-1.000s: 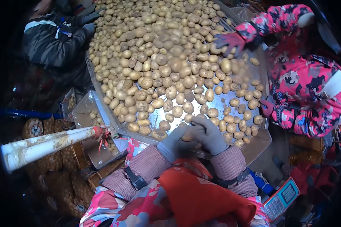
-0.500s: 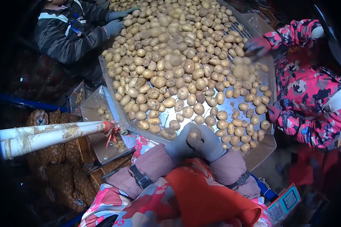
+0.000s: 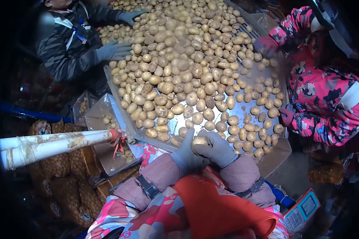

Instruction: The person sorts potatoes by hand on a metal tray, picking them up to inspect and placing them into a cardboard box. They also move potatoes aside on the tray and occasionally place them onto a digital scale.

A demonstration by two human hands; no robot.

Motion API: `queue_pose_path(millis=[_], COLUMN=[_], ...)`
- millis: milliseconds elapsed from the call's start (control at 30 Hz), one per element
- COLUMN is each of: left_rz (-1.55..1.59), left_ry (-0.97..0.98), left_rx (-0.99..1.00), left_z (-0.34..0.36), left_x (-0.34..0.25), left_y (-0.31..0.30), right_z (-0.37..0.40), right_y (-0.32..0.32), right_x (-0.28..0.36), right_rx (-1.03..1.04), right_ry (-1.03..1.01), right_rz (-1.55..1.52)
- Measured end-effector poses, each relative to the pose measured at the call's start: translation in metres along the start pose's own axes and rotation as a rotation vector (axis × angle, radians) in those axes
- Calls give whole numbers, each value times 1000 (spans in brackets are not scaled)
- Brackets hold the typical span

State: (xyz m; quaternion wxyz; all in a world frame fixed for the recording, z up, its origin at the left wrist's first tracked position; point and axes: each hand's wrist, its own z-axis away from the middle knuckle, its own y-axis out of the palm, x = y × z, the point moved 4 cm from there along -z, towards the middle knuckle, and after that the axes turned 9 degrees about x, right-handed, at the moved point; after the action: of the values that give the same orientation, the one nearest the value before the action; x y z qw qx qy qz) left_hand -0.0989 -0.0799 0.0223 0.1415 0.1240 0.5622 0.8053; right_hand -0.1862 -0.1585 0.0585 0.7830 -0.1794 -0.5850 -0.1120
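Observation:
My left hand [image 3: 186, 153], in a grey glove, is at the near edge of the metal sorting table [image 3: 179, 122], fingers apart and nothing visibly gripped, its palm beside a potato. That potato [image 3: 200, 141] is pinched in my right hand [image 3: 217, 148], also gloved in grey. Both hands are close together in front of my red apron. Many loose potatoes [image 3: 191, 98] cover the table just beyond them.
A co-worker in dark clothing [image 3: 64, 51] reaches in from the left; another in pink camouflage [image 3: 319, 95] stands at the right. White poles [image 3: 60, 143] lie left of me beside a plastic-lined box [image 3: 101, 119]. A scale [image 3: 302, 210] is at lower right.
My hands have parted slightly, and the potato shows more clearly in my right fingers. The left co-worker's hands have spread apart on the pile; the right co-worker has shifted.

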Motion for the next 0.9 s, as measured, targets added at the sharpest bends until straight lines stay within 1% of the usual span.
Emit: queue_pose_path(millis=[33,67,100,133,167,200,233,267,300,333,400,433,467,500,533,567,600,633,667,700,733,767,800,833,867,900], left_rz=[-649,-1300,-1298,-609,82,79,2,-74,-615,-613,-1331,-1684,-826,39,-62,-166,-196,-229,-123,89,-786,-67,-59,-52,-48,-154], left_ry=[189,379,377,85,-189,-183,-166,-159,91,68,244,358,235,80,147,215,402,586,804,942,793,896,871,838,800,604], left_rx=[66,128,123,131,134,139,98,60,-252,-223,-250,-254,11,222,216,216,-7,-232,-562,-643,-859,-1022,-900,-780,-665,-493], left_z=[-4,-1,3,7,13,18,22,25,26,32,54,68,88,116,150,187,230,269,300,368,409,465,441,407,347,312], left_x=[-8,-11,-11,-8,-4,-9,-15,-19,-25,-21,-42,-56,-64,-69,-78,-87,-105,-126,-146,-183,-205,-228,-215,-198,-168,-146], left_y=[-18,-15,-24,-34,-31,-25,-12,-6,-71,-72,-51,-47,-68,-86,-88,-89,-118,-142,-157,-228,-259,-342,-316,-274,-188,-150], right_z=[-1,-2,-4,-8,-7,-10,-15,-16,-5,14,60,74,93,114,134,145,154,158,150,135,115,90,70,52,32,16], right_y=[0,2,4,-4,-12,-13,-15,-20,-21,-30,-32,-46,-59,-74,-90,-105,-118,-147,-180,-199,-214,-226,-229,-217,-198,-172], right_x=[-2,1,2,4,3,-21,-61,-58,-50,-42,-25,-41,-50,-63,-75,-92,-107,-107,-104,-100,-99,-114,-130,-134,-132,-117], right_rx=[13,27,30,-172,-376,-375,-348,-328,-308,-328,-333,-345,-358,-427,-500,-514,-520,-679,-829,-891,-949,-997,-1041,-1024,-992,-969], right_ry=[-71,-144,-143,75,290,284,156,37,-113,-89,-351,-319,-297,-147,4,129,257,250,228,144,52,132,221,247,264,224], right_rz=[187,373,369,369,370,375,356,340,778,798,1014,992,1003,973,937,1014,1081,1043,1000,977,950,867,783,390,-3,516])
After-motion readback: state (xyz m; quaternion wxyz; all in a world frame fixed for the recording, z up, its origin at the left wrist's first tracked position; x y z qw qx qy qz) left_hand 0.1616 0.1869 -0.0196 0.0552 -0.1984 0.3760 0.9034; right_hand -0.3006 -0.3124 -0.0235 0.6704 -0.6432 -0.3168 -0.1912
